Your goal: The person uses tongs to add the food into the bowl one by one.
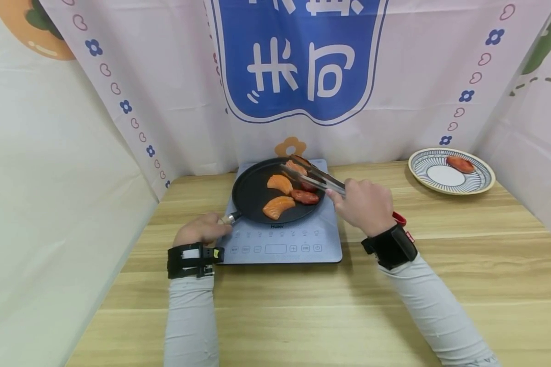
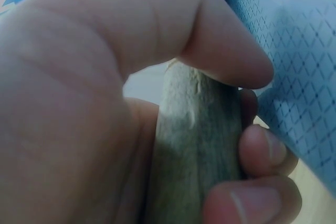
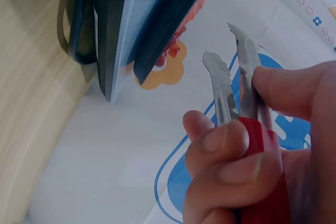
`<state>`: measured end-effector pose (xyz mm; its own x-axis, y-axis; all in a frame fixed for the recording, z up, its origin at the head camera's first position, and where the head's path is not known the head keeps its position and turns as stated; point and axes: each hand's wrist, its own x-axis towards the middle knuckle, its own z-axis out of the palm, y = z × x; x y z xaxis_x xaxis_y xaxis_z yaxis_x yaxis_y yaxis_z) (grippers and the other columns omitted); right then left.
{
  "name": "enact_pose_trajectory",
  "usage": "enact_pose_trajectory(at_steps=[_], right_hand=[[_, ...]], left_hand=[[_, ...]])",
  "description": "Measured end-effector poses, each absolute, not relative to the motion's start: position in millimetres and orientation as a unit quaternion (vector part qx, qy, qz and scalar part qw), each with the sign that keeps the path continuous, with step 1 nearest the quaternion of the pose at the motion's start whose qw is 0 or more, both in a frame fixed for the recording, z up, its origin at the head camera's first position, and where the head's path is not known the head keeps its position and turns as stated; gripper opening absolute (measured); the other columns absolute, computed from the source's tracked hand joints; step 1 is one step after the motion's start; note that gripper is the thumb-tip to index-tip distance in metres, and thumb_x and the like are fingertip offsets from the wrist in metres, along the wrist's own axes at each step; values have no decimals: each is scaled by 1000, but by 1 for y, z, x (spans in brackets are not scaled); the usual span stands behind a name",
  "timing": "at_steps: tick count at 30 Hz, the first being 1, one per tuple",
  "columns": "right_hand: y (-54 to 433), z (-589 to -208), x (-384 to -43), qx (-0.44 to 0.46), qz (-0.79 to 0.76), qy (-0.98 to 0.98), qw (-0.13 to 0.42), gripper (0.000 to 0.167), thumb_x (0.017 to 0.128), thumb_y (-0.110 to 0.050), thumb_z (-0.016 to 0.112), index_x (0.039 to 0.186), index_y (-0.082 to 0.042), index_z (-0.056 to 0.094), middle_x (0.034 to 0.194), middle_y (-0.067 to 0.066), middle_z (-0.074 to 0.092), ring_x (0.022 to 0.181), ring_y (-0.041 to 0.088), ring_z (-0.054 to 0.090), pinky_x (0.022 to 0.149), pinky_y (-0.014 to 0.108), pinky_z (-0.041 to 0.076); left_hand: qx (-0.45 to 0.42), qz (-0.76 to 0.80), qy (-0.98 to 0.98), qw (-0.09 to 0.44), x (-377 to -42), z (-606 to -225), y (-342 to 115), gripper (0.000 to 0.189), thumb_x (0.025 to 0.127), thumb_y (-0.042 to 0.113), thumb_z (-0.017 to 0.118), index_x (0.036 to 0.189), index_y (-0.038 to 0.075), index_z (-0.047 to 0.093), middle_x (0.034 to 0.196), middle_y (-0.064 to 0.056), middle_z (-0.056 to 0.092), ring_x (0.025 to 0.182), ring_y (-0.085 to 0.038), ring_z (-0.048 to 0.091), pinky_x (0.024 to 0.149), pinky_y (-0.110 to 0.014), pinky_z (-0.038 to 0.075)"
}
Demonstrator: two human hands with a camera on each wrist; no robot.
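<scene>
My left hand [image 1: 203,228] grips the wooden handle [image 2: 191,145] of a round black frying pan [image 1: 250,193], with fingers wrapped about it. In the pan lie several orange salmon pieces [image 1: 278,207] and reddish glazed meat pieces [image 1: 305,197], some partly hidden by the tongs. My right hand [image 1: 366,205] holds metal tongs [image 1: 311,181] with a red grip [image 3: 265,187]. Their two arms reach over the pan's right side, by the back salmon piece [image 1: 296,167]. In the right wrist view the scalloped tong tips stand a little apart with nothing between them.
Under the pan is a flat grey induction cooker [image 1: 275,257] with a touch panel along its front. A patterned plate [image 1: 424,173] at the back right bears one reddish meat piece [image 1: 460,164]. A printed cloth [image 1: 179,122] hangs behind the wooden table [image 1: 303,316].
</scene>
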<state>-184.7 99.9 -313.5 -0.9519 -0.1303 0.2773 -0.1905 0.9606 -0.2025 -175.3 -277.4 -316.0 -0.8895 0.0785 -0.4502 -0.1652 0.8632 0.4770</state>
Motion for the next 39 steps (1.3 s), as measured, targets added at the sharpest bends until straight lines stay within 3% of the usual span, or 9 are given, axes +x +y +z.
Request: enact_pose_trajectory(at_steps=[17, 26, 39], right_hand=[[122, -305, -183, 62, 115, -981, 141, 61, 104, -61, 51, 70, -10, 55, 58, 4, 46, 51, 28, 50, 45, 40, 32], [131, -304, -184, 53, 120, -982, 138, 61, 103, -61, 51, 70, -10, 56, 60, 6, 50, 52, 29, 51, 46, 41, 33], [147, -303, -189, 28, 134, -979, 148, 66, 103, -65, 48, 74, -7, 59, 68, 15, 60, 60, 38, 59, 48, 48, 37]], left_hand=[[-23, 263, 935, 235, -175, -318, -278, 24, 104, 30, 55, 105, 6, 56, 66, 3, 48, 53, -9, 41, 50, -23, 36], [-18, 257, 939, 229, -175, -318, -278, 22, 103, 29, 55, 100, 7, 56, 65, 4, 48, 52, -9, 41, 49, -23, 36], [-30, 265, 936, 231, -174, -317, -277, 27, 103, 31, 56, 106, 4, 56, 70, 1, 50, 56, -11, 43, 52, -24, 37]])
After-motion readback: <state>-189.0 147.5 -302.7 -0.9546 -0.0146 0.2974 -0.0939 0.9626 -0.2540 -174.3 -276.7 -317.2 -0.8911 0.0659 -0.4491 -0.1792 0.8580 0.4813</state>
